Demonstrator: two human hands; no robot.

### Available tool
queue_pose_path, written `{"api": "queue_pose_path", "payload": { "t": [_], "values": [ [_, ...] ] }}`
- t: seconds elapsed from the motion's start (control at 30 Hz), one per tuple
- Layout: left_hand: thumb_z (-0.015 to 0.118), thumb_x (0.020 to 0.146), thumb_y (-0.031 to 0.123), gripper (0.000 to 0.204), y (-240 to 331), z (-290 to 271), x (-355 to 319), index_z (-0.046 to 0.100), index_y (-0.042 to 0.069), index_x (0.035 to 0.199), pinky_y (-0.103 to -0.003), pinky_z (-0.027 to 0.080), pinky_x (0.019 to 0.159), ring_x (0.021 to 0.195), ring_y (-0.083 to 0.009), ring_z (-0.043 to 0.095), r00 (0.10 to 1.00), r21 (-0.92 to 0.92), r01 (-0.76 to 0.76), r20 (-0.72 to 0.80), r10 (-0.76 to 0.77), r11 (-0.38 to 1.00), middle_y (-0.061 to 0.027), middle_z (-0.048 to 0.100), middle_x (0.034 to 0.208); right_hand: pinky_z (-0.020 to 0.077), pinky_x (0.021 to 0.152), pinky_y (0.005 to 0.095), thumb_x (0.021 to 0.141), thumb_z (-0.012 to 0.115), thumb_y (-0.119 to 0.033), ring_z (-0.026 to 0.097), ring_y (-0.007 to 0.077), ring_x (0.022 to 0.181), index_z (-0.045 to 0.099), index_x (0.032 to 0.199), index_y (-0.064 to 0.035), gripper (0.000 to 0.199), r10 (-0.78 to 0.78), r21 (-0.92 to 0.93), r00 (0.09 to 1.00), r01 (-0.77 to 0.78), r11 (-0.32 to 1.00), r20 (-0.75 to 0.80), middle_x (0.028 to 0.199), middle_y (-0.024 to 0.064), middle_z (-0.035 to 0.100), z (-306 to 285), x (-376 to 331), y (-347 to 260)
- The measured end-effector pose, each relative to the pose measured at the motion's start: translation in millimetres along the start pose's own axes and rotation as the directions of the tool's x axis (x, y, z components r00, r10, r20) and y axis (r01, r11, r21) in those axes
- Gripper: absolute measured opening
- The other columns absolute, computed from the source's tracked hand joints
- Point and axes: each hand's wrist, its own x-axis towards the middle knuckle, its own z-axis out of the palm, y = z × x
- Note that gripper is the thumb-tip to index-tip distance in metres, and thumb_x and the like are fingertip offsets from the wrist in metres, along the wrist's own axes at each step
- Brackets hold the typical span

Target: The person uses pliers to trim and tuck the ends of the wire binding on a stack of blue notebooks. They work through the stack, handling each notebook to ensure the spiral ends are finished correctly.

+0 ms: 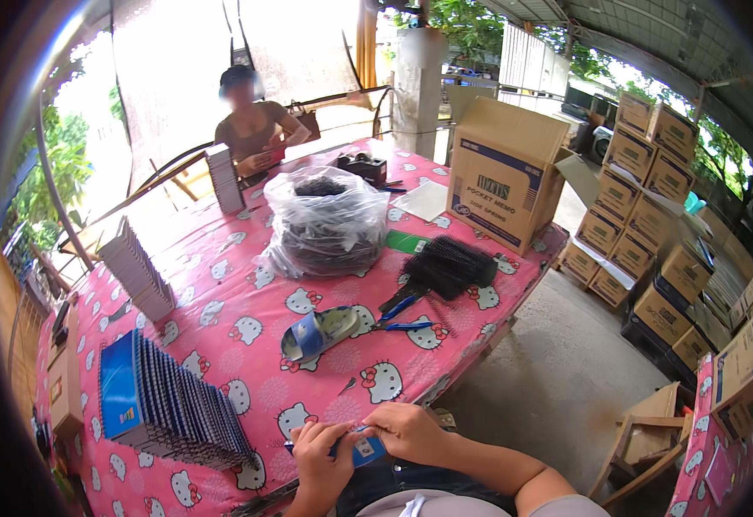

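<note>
Gripping small blue notebook between both hands, table edge.

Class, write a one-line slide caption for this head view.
Both hands grip a small blue notebook at a pink-clothed table.

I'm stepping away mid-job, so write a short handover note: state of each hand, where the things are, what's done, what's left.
Left hand and right hand: both grip one small blue-covered notebook at the near table edge.
Row of matching blue notebooks stands on edge to the left on the pink patterned tablecloth.
Blue-handled pliers and a loose pile of black wire spirals lie ahead; a clear bag of more spirals sits behind.
Done: seemingly the blue row.
Left: can't tell; grey stacks wait farther left.
</note>
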Motion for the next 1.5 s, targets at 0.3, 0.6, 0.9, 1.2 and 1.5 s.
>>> {"api": "queue_pose_path", "payload": {
  "t": [0.3, 0.6, 0.9, 1.2, 1.5],
  "values": [
    [0.068, 0.084, 0.011, 0.030, 3, -61, -4, 0.056, -0.003, 0.107, -0.022, 0.049, 0.073, 0.083, -0.0123, 0.061, 0.900, -0.846, 0.364, 0.212, -0.380, 0.389, -0.0064, 0.064, 0.085, 0.0476, 0.084, 0.0367, 0.083, 0.063, -0.007, 0.059, 0.0290, 0.103, 0.060, 0.110, -0.0050, 0.027, -0.677, 0.080, 0.730, 0.672, 0.736, 0.093, 0.111, 0.0137, 0.060, -16, 82, -60],
    [0.024, 0.098, 0.053, 0.066, -65, -182, -20, 0.042, -0.002, 0.130, -0.043, 0.035, 0.102, 0.123, -0.0316, 0.045, 0.432, 0.048, 0.003, -0.901, 0.042, 0.999, -0.0183, 0.037, 0.141, 0.0522, 0.066, 0.0265, 0.083, 0.066, -0.001, 0.061, 0.0114, 0.075, 0.053, 0.118, -0.0038, 0.037, -0.319, 0.956, 0.939, -0.036, 0.292, 0.133, 0.089, 0.0046, 0.063, 55, 245, -142],
    [0.047, 0.096, 0.046, 0.052, -79, -193, 35, 0.060, -0.004, 0.105, -0.031, 0.041, 0.092, 0.098, -0.0197, 0.055, 0.439, 0.030, 0.155, -0.898, -0.041, 0.987, -0.0108, 0.063, 0.105, 0.0453, 0.084, 0.0313, 0.079, 0.056, -0.018, 0.057, 0.0202, 0.091, 0.065, 0.102, 0.0009, 0.031, -0.366, 0.592, 0.931, 0.306, 0.746, -0.021, 0.097, 0.0139, 0.063, 183, 282, -119],
    [0.057, 0.093, 0.023, 0.029, -173, -182, 16, 0.057, 0.002, 0.113, -0.028, 0.042, 0.078, 0.093, -0.0129, 0.053, 0.600, 0.052, 0.409, -0.768, -0.226, 0.911, -0.0019, 0.056, 0.099, 0.0366, 0.098, 0.0470, 0.078, 0.067, -0.043, 0.044, 0.0381, 0.116, 0.043, 0.128, -0.0007, 0.069, -0.486, -0.098, 0.873, 0.487, 0.868, 0.039, 0.123, 0.0209, 0.047, 109, 256, 2],
    [0.058, 0.091, 0.021, 0.032, -151, -74, 24, 0.053, 0.002, 0.117, -0.029, 0.040, 0.082, 0.098, -0.0143, 0.050, 0.869, -0.009, 0.222, -0.452, -0.202, 0.975, -0.0035, 0.053, 0.105, 0.0404, 0.093, 0.0481, 0.065, 0.078, -0.029, 0.045, 0.0318, 0.118, 0.058, 0.113, -0.0067, 0.057, 0.145, -0.611, 0.978, -0.023, 0.792, 0.151, 0.124, 0.0149, 0.050, 65, 152, 166]
  ]
}}
